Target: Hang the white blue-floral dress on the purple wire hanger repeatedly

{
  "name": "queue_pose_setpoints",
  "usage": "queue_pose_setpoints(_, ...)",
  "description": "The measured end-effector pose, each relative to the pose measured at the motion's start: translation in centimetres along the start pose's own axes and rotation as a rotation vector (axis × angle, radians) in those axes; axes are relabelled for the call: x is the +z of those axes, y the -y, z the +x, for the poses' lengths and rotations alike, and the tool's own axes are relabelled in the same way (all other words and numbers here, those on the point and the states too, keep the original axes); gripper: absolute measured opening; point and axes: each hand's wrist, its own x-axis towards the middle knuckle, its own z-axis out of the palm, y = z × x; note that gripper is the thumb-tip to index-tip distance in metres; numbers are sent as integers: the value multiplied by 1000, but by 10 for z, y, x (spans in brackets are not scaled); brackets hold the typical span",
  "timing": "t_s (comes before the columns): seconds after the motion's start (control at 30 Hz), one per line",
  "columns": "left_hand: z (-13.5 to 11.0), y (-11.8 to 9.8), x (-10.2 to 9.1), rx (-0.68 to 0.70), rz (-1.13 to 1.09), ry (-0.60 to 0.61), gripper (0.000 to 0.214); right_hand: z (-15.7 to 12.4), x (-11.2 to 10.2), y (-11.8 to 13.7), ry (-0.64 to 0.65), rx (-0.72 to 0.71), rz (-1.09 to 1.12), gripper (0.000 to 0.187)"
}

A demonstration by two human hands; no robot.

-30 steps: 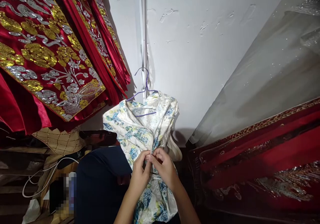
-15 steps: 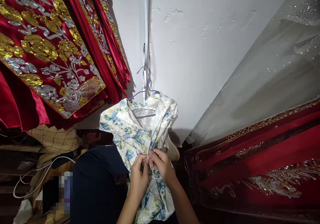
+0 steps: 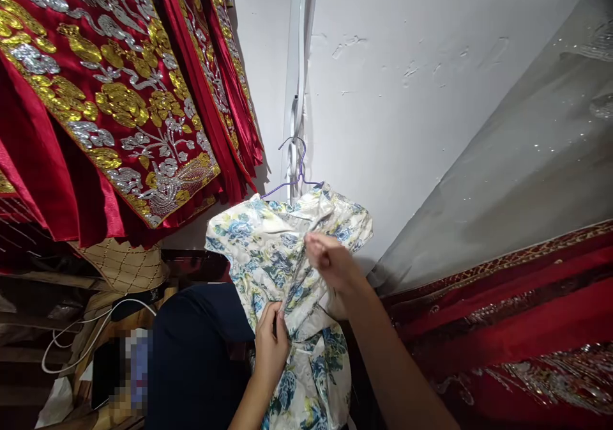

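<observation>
A cream dress [image 3: 268,251] with blue and yellow flowers hangs from a thin purple hanger [image 3: 301,174]. Its front edges now meet in a line running up from the waist to the neck. My left hand [image 3: 272,337] pinches the dress front at the waist, thumb against fingers. Higher up, near the neckline, my right hand [image 3: 332,261] is closed in a pinch on the front edge, slightly blurred. Whatever small part sits between its fingertips is hidden. The fabric between both hands looks drawn straight.
Red garments [image 3: 143,104] with gold and silver sequins hang at the left. A pale translucent cover [image 3: 502,181] and a red beaded garment [image 3: 527,328] stand at the right. Dark blue cloth [image 3: 196,353] lies beside the dress, near a white cable [image 3: 52,347].
My right hand has moved up along the dress front from the waist to near the neckline, and the front opening has closed up. My left hand stays at the waist. The view has shifted slightly.
</observation>
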Motion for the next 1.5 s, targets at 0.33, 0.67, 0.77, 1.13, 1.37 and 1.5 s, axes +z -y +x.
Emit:
queue_pose_setpoints(0.33, 28, -20, -23, 79, -60, 105, 19, 6, 39, 32, -55, -346, -67, 25)
queue_pose_setpoints(0.67, 156, -177, -81, 618, 85, 18, 19, -19, 44, 26, -60, -476, -378, 27)
queue_pose_setpoints(0.77, 161, -192, -88, 701, 128, -27, 18, -6, 28, 0, -112, -501, -480, 26)
queue_pose_setpoints(1.13, 144, -48, -149, -236, -716, -333, 19, -52, 11, -98, 75, -145, -256, 26)
queue_pose_setpoints(1.37, 70, -31, -65, -308, -546, 73, 23, -84, -9, -117, 279, 129, -425, 27)
queue_pose_setpoints(1.5, 74, -53, -71, -251, -614, 55, 21, -92, -26, -94, 415, 218, -410, 33)
